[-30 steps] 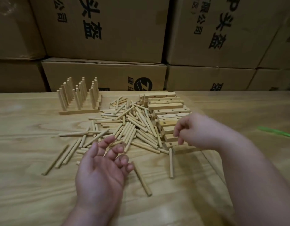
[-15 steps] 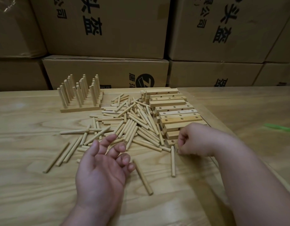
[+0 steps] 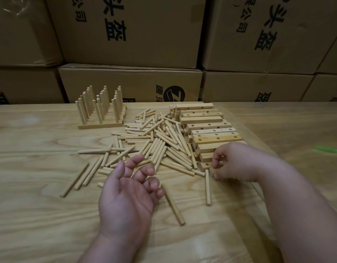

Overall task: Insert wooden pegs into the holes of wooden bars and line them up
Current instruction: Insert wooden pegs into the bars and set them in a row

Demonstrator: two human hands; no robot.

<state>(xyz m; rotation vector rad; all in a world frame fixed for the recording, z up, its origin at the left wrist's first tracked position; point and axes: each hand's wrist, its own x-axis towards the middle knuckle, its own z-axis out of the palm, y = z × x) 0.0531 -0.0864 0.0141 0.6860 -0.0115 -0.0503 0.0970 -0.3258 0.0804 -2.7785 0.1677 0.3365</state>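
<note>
Right hand: I see my right hand at about 3 o'clock of the view, fingers curled down onto the nearest bar at the bottom of the bar stack; whether they truly clamp that bar I cannot tell, since the hand covers most of it.

Left hand: my left hand lies palm-up at 6 o'clock, fingers loosely curled and apart, holding nothing.

Loose pegs: the peg pile spreads at 12 o'clock of my left hand, touching the bar stack's left side. One single peg lies just beside my left fingertips at 3 o'clock of them; another peg lies just below my right fingers.

Bar stack: the stacked bars run from my right hand toward 12 o'clock, holes facing up on several.

Finished rack: pegged bars stand lined up at 11 o'clock, pegs upright.

Surroundings: wooden table; cardboard boxes behind; a green strip at 3 o'clock.
</note>
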